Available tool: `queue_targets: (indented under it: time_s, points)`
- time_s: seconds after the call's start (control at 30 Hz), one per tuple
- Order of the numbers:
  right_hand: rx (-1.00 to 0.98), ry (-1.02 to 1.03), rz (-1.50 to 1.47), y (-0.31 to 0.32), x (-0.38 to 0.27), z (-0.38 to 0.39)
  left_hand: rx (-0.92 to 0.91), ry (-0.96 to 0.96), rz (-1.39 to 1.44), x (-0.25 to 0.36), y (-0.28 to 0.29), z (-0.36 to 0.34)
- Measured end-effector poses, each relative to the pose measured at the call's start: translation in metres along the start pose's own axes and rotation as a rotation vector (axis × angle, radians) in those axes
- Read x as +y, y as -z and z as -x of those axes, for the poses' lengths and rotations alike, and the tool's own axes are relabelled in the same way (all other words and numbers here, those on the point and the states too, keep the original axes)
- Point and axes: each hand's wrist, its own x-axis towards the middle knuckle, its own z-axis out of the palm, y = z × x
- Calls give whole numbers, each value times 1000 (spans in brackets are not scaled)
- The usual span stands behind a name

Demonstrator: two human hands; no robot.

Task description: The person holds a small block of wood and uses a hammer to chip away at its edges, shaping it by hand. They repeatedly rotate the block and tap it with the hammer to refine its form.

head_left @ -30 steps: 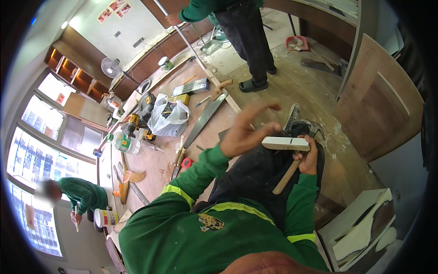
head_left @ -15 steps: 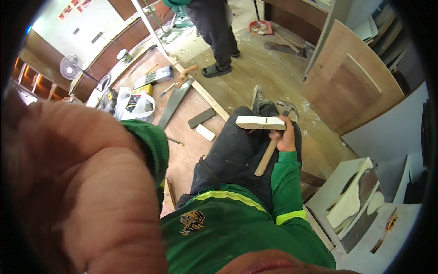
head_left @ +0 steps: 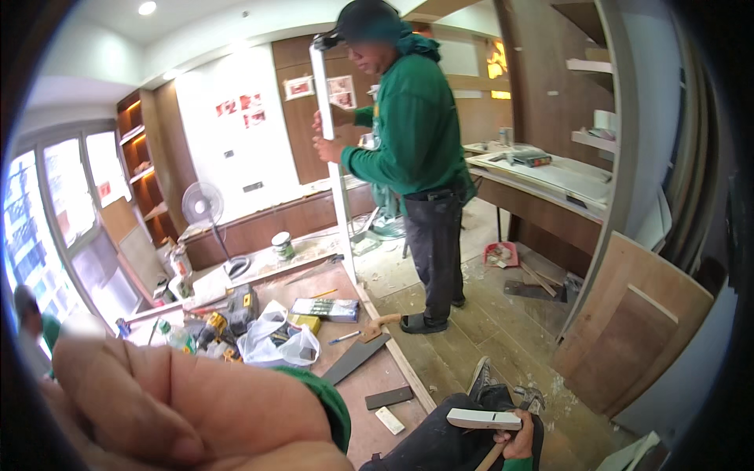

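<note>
My left hand (head_left: 181,400) is raised very close to the camera and fills the lower left; its fingers look bunched and nothing shows in it. A green sleeve cuff (head_left: 330,404) follows behind it. My right hand (head_left: 522,443) rests low on my dark trouser leg, gripping the wooden handle of a claw hammer (head_left: 528,399). A flat white block (head_left: 483,418) lies across the same hand, just under the hammer head. My shoe (head_left: 481,377) points out onto the dusty wooden floor.
A person in a green hoodie (head_left: 416,133) stands ahead, holding a tall white strip (head_left: 334,180) upright. A low wooden board (head_left: 369,377) carries a plastic bag (head_left: 275,345), a drill (head_left: 216,326), a handsaw and offcuts. Wood panels (head_left: 636,330) lean at the right.
The view has swung up from my lap to the room and the standing person. My left hand stays up against the camera. My right hand keeps the hammer and white block.
</note>
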Motion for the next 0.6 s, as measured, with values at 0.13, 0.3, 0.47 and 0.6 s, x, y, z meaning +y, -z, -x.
queue_targets:
  time_s: [0.13,0.3,0.47,0.6]
  points:
    - [174,57,45,-5,-41,-5,60,-61,-98,17,8,3]
    - [59,-28,-45,-17,-9,10,9,-145,-81,26,-14,-9]
    - [90,13,-96,-13,-6,5,92,-112,-173,18,-2,9]
    - [64,34,-87,0,-22,9,258,190,-312,27,-26,90]
